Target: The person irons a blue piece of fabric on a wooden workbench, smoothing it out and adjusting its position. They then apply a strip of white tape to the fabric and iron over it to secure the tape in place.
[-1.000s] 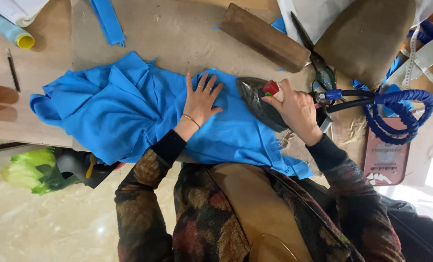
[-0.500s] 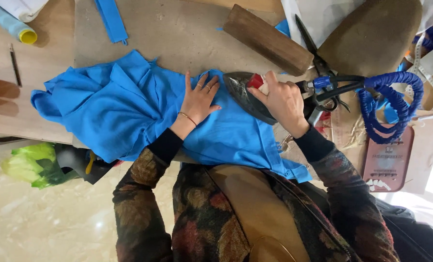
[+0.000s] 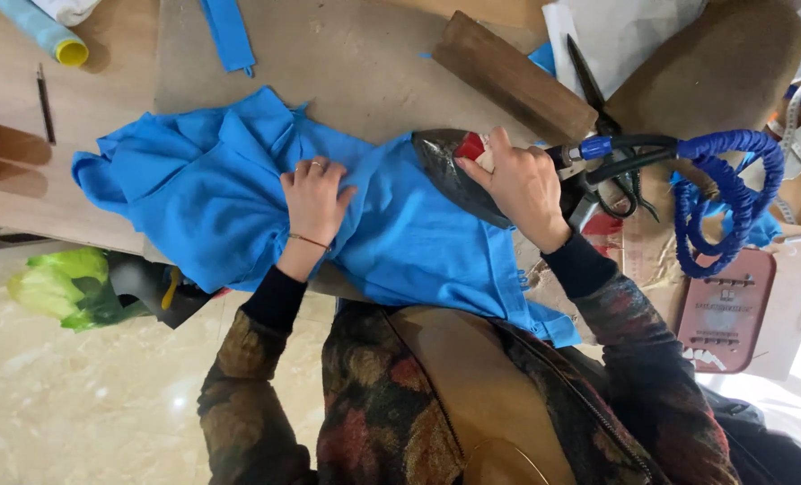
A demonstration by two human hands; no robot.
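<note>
Bright blue cotton garment (image 3: 212,193) lies rumpled across the pale wooden bench (image 3: 347,63), its lower edge hanging over the near side toward the person's lap. Left hand (image 3: 312,196) rests flat on the cloth near its middle, fingers spread a little, holding nothing, pressing the fabric down. Right hand (image 3: 519,184) is wrapped around the handle of a dark metal pressing iron (image 3: 450,171) with a red part by the thumb; the iron's pointed sole sits on the blue cloth, tip toward the left hand, the two near but apart. A blue-wrapped coiled hose (image 3: 733,193) runs from the iron's back end off to the right. Black scissors (image 3: 602,108) lie just behind the right hand, beside a brown wooden block (image 3: 508,81). A yellow-capped light blue tube (image 3: 46,31) sits at the far left corner.
</note>
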